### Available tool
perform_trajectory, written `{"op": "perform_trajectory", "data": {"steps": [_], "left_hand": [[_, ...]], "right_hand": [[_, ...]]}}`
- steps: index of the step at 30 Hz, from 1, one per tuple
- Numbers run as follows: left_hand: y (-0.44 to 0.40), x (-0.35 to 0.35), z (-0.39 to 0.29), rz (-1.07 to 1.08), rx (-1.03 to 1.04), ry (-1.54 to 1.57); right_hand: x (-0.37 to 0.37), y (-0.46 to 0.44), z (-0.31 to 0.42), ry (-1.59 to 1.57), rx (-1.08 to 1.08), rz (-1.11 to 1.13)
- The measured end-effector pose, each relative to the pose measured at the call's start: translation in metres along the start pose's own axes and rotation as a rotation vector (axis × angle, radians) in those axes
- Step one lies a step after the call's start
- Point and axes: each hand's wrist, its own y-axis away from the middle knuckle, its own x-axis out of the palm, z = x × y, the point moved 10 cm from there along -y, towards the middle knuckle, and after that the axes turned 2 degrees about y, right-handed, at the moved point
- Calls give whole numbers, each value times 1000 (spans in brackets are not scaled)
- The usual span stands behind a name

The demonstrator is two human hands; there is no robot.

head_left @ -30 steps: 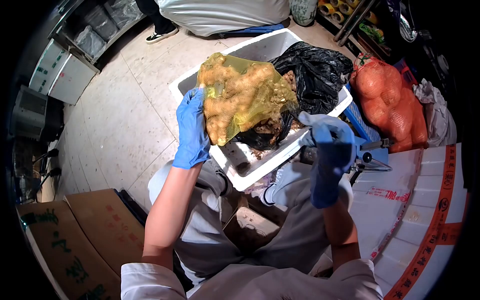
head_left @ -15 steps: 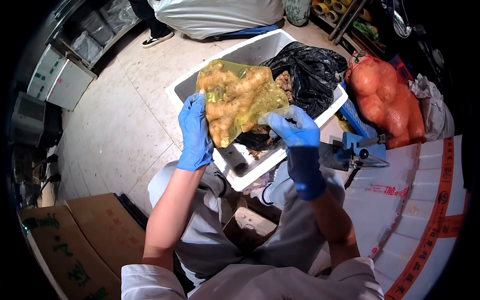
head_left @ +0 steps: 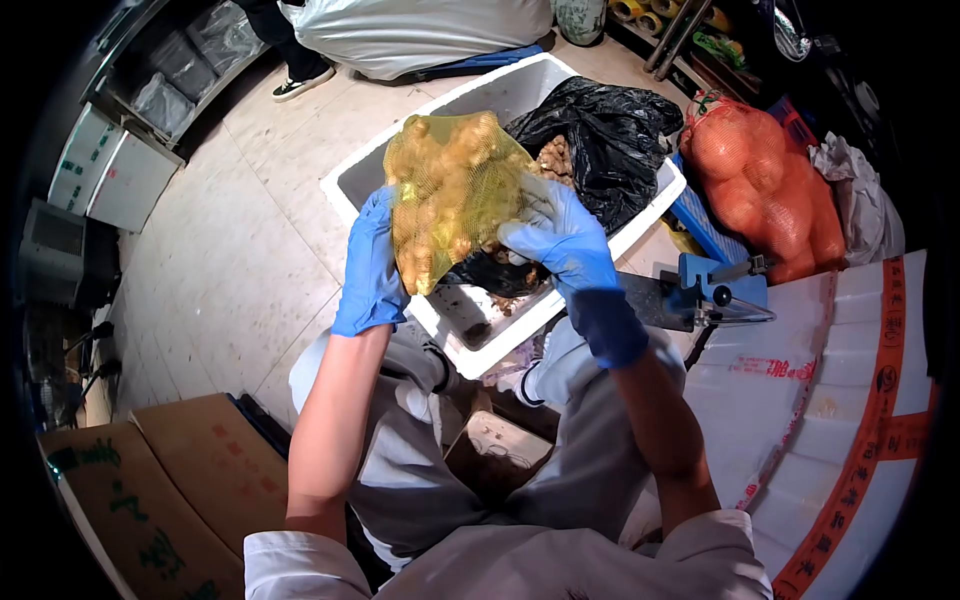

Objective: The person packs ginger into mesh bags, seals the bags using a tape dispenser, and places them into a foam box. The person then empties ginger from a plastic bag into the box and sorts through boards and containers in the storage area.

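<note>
A yellow mesh bag of ginger is held up over a white foam box. My left hand, in a blue glove, grips the bag along its left side. On the other side, my gloved right hand has its fingers closed on the lower right edge of the mesh; part of the fingertips is hidden. Inside the foam box lie a black plastic bag and loose ginger, with dark scraps near the front corner.
A red net sack of large round produce stands at the right, beside a blue metal device. Taped white foam boxes and a cardboard box flank my legs. Another person's shoe is near a large white sack.
My right hand has moved in against the mesh, and its fingers have shifted on the edge. The bag has turned slightly and bunched at its right side. The whole view has shifted a little.
</note>
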Motion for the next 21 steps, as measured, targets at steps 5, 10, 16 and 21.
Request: {"op": "perform_trajectory", "data": {"steps": [5, 10, 16, 21], "left_hand": [[5, 8, 1, 22, -18, -21], [4, 0, -6, 11, -47, -4], [3, -7, -8, -5, -52, -140], [-4, -18, -30, 24, 41, -295]], "right_hand": [[3, 11, 10, 88, 22, 128], [-5, 18, 29, 83, 25, 108], [-17, 22, 25, -106, 32, 198], [-40, 21, 67, -588, -152, 346]]}}
